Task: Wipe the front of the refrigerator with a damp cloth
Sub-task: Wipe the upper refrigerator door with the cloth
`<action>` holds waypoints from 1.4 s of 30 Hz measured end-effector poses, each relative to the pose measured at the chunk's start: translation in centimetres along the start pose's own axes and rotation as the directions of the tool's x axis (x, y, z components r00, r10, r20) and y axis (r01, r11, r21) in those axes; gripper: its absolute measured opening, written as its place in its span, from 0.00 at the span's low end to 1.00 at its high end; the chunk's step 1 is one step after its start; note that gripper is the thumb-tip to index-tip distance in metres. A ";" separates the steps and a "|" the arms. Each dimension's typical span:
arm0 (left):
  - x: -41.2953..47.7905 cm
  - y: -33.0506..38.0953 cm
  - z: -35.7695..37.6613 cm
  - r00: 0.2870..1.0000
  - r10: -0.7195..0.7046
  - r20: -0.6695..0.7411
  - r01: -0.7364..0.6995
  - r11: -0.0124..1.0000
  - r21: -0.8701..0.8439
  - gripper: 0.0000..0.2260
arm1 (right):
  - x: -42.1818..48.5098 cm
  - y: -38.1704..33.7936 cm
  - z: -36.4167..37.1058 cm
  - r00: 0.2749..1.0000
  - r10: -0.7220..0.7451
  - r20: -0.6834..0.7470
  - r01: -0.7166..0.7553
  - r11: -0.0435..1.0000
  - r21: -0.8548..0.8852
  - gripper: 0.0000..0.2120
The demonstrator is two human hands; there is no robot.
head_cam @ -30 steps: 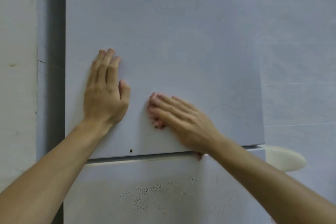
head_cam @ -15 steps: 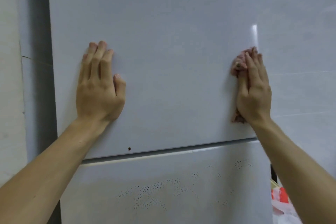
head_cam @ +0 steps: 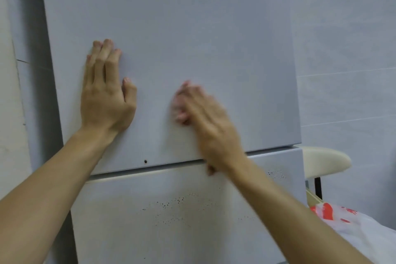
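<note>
The left hand (head_cam: 107, 96) was kept spread flat on the left part of the upper door (head_cam: 235, 60) of the refrigerator (head_cam: 276, 169), fingers straight and pointing up. Nothing was held in it, just as half a second before. The right hand (head_cam: 205, 122), blurred by motion, was seen with its fingers stretched out and pressed over the pink cloth (head_cam: 181, 104), which was pinned against the middle of the upper door. Half a second before, hand and cloth had been placed at that door's right edge with the fingers pointing up; now the fingers were aimed up and leftward. A corner of the cloth was seen under the wrist at the upper door's bottom edge. Below the upper door the speckled lower door (head_cam: 150, 231) was shown. Lower right of the upper door, a cream stool (head_cam: 325, 159) and a red-printed plastic bag (head_cam: 347, 221) were visible.
</note>
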State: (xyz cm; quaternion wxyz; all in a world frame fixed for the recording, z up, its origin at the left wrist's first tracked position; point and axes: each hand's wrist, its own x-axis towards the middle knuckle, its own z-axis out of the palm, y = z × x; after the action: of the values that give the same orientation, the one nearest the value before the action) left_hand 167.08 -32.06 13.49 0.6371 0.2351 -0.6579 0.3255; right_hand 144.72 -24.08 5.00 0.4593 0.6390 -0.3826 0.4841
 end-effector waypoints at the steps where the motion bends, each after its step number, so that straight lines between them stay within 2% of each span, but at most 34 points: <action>1: 0.0 0.0 -0.1 1.000 0.006 0.008 -0.006 1.000 -0.007 0.25 | 0.4 1.6 -1.0 0.991 0.126 -0.053 -0.126 0.992 -0.002 0.30; 4: -0.1 -0.6 -0.6 0.999 0.029 0.028 -0.030 0.999 0.013 0.26 | 2.3 3.8 -2.3 0.890 0.409 -0.202 -0.409 0.911 0.045 0.27; 6: -0.6 -1.5 -1.2 0.999 0.036 0.036 -0.039 0.997 0.064 0.25 | 3.6 2.3 -1.0 0.824 0.491 -0.283 -0.490 0.868 0.081 0.26; 7: -0.9 -2.2 -1.6 0.999 0.027 0.033 -0.030 0.996 0.082 0.25 | 4.2 1.0 0.0 0.818 0.492 -0.298 -0.489 0.868 0.089 0.26; 11: -2.5 -5.0 -3.0 1.000 -0.022 0.020 0.020 0.995 0.100 0.26 | 4.8 -5.1 3.9 0.933 0.302 -0.194 -0.287 0.953 0.099 0.30; 14: -3.4 -6.1 -3.5 1.000 -0.018 0.025 0.016 0.994 0.105 0.26 | 2.9 -10.5 6.7 0.994 0.057 -0.091 -0.048 0.994 0.100 0.25; 17: -4.7 -6.9 -4.1 0.999 -0.009 0.052 0.002 0.991 0.133 0.27 | 1.2 -12.7 7.6 0.983 -0.176 0.053 0.171 0.981 0.087 0.25; 19: -5.3 -7.1 -4.2 0.997 -0.021 0.068 0.012 0.992 0.129 0.27 | 1.4 -11.2 6.9 0.963 -0.244 0.113 0.239 0.969 0.054 0.27; 21: -5.5 -7.2 -4.3 0.997 -0.028 0.074 0.020 0.993 0.117 0.28 | 2.2 -8.6 5.4 0.985 -0.157 0.075 0.156 0.987 0.026 0.29; 23: -5.5 -7.4 -4.2 0.997 -0.028 0.073 0.019 0.993 0.115 0.28 | 3.6 -4.8 3.4 0.995 0.089 -0.042 -0.089 0.996 0.002 0.31; 26: -5.6 -7.6 -4.0 0.997 -0.021 0.069 0.014 0.994 0.107 0.28 | 6.2 -1.1 1.1 0.886 0.412 -0.212 -0.416 0.909 0.028 0.26; 28: -5.7 -7.7 -4.0 0.998 -0.022 0.062 0.017 0.996 0.092 0.28 | 8.0 -1.5 1.6 0.813 0.512 -0.279 -0.517 0.854 0.061 0.25; 29: -5.7 -7.7 -4.0 0.998 -0.027 0.057 0.022 0.996 0.086 0.28 | 8.8 -2.3 2.3 0.801 0.518 -0.300 -0.526 0.848 0.061 0.25; 32: -5.8 -7.6 -3.9 0.998 -0.030 0.058 0.026 0.998 0.063 0.28 | 10.6 -5.9 4.8 0.874 0.413 -0.257 -0.415 0.909 0.051 0.30; 34: -5.7 -7.8 -4.1 0.998 -0.022 0.064 0.019 0.998 0.056 0.28 | 10.2 -9.3 7.0 0.947 0.264 -0.183 -0.260 0.964 0.051 0.30; 36: -5.6 -8.5 -4.6 0.997 0.007 0.072 -0.012 0.998 0.063 0.27 | 7.9 -13.1 8.9 0.989 0.100 -0.108 -0.094 0.994 0.055 0.26; 39: -5.8 -10.5 -6.1 0.998 -0.002 0.058 -0.006 0.992 0.129 0.27 | 3.5 -16.2 10.2 0.992 -0.129 0.006 0.129 0.989 0.071 0.25; 42: -6.5 -12.8 -7.8 0.996 -0.085 0.034 0.076 0.973 0.219 0.28 | 2.9 -14.4 8.9 0.930 -0.325 0.174 0.323 0.946 0.040 0.28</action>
State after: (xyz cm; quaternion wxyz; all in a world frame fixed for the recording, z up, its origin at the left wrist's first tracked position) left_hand 182.20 -35.70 8.51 0.6058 0.3370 -0.6218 0.3644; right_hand 161.27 -28.57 3.75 0.4931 0.7365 -0.3090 0.3448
